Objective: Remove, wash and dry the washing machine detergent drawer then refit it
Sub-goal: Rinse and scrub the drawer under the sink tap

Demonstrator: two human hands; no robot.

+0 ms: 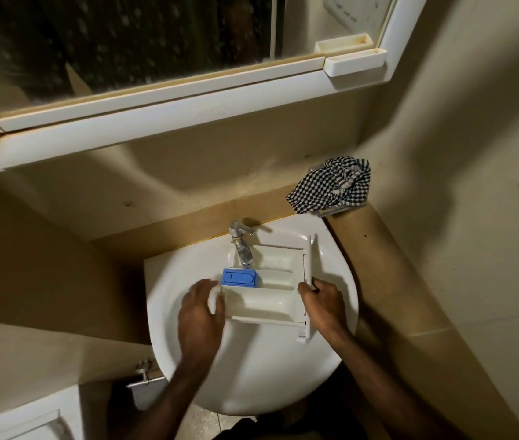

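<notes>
Since the white plastic detergent drawer [267,281] is already out of the machine and sitting over the basin, here's how I'd size it up, big stuff first:

Basin: the round white ceramic washbasin [251,376] carries the whole drawer. The bowl is wider than the drawer on the left and near sides, so there's some room to tilt it there.

Mirror cabinet: the white-framed mirror cabinet [156,122] hangs over the far side, so I'd guess lifting the drawer high means watching that lower edge.

Drawer: a stiff, hollow, moulded tray with open compartments, so probably light. Wet plastic gets slippery, and the thin rails look like the bits that would snap if it knocked the ceramic.

Grip spot: the flat front panel on the right end looks the sturdiest, with the far-left end wall second best.

Right hand: the right hand [321,303] has its fingers curled round that front panel, holding it.

Left hand: the left hand [201,309] is at the drawer's left end but it's motion-blurred, so I can't tell if it's gripping or just touching.

Cloth: a crumpled black-and-white checked cloth [331,188] sits on the ledge far right, well apart from the basin, handy for drying.

Tap: the chrome metal tap [241,246] pokes out right above the drawer's far-left part, so that's the tight corner.

Insert: the small blue plastic insert [239,277] sits in the far-left compartment just under the spout. It may be loose, so watch it when tipping.
</notes>
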